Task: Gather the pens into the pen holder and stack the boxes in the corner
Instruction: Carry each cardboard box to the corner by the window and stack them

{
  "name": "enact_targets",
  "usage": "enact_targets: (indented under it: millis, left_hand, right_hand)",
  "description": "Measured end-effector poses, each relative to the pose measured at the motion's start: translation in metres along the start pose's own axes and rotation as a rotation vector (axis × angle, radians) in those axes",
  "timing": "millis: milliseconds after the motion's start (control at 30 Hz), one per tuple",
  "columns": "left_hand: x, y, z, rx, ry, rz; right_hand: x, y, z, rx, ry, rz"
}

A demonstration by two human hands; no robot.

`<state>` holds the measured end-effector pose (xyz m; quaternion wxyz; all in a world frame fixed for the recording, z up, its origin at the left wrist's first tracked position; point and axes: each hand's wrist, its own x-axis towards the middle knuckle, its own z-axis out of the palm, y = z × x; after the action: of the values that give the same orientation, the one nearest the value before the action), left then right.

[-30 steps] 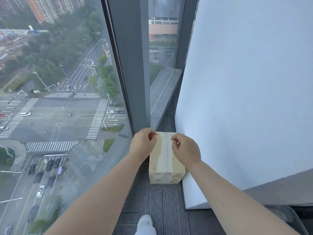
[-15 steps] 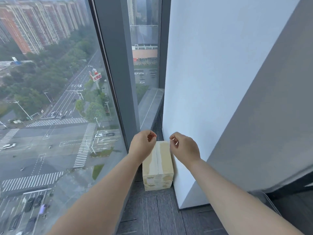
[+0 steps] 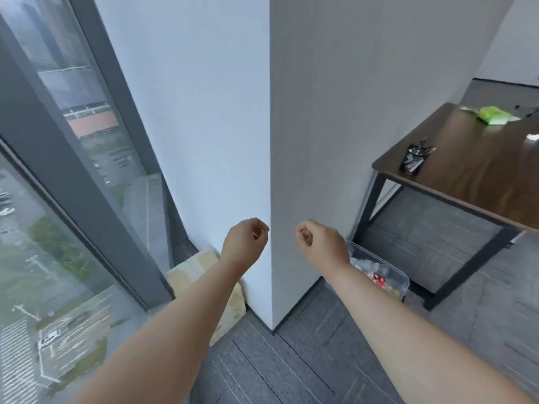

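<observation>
Both hands are raised in front of the wall corner and hold nothing: the left hand (image 3: 245, 243) and the right hand (image 3: 319, 247) have the fingers curled loosely inward, with empty air between them.

The boxes (image 3: 204, 281) stand stacked on the floor at the near left, in the corner between the window (image 3: 58, 199) and the wall (image 3: 204, 126), partly hidden behind the left forearm. I judge that the stacking part is done.

To finish well, the person should turn to the table (image 3: 472, 182) at the far right and check that no pen lies loose there; some thin dark things near its far edge are too small to tell.

The pen holder (image 3: 413, 161) stands near the table's left edge with several pens in it. A clear bin (image 3: 402, 279) on the floor under the table holds small mixed items, which are blurred.
</observation>
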<state>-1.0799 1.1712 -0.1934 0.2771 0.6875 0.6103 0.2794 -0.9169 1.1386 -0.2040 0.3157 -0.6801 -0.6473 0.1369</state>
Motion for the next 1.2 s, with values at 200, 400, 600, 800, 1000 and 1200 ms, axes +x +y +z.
enact_targets:
  millis: [200, 400, 600, 800, 1000, 1200]
  left_hand:
    - [-0.025, 0.088, 0.091, -0.045, -0.28, 0.24]
    - [-0.078, 0.197, 0.178, -0.087, -0.517, 0.522]
    - [-0.153, 0.302, 0.254, -0.084, -0.661, 0.758]
    - [-0.247, 0.395, 0.334, -0.121, -0.791, 0.896]
    - [-0.353, 0.476, 0.403, -0.168, -0.909, 0.997]
    - [-0.446, 0.534, 0.458, -0.201, -1.029, 1.114]
  right_hand:
    - [-0.082, 0.073, -0.088, -0.09, 0.22, 0.266]
    - [-0.174, 0.138, -0.181, -0.188, 0.436, 0.501]
    - [-0.263, 0.188, -0.269, -0.244, 0.626, 0.701]
    - [-0.364, 0.242, -0.353, -0.311, 0.777, 0.811]
    - [-0.466, 0.288, -0.428, -0.386, 0.847, 0.905]
    - [-0.557, 0.315, -0.477, -0.446, 0.941, 1.067]
